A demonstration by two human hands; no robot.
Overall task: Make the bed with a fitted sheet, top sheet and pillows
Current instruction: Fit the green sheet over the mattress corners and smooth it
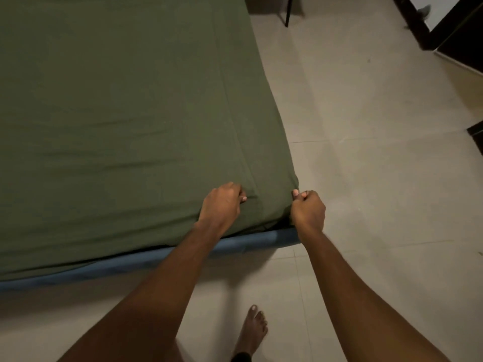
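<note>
The sheet (117,126) covers the bed (130,262). At the bed's near corner my left hand (222,202) pinches it on top and my right hand (308,207) grips its side. Top sheet and pillows, unseen, probably remain.

Matt green cloth sheet (117,113), glossy floor tiles (366,178)

Left hand (222,202), right hand (308,209) reaching forward, both curled, pinching.

Head cam — down, close on bed (130,262)
</note>
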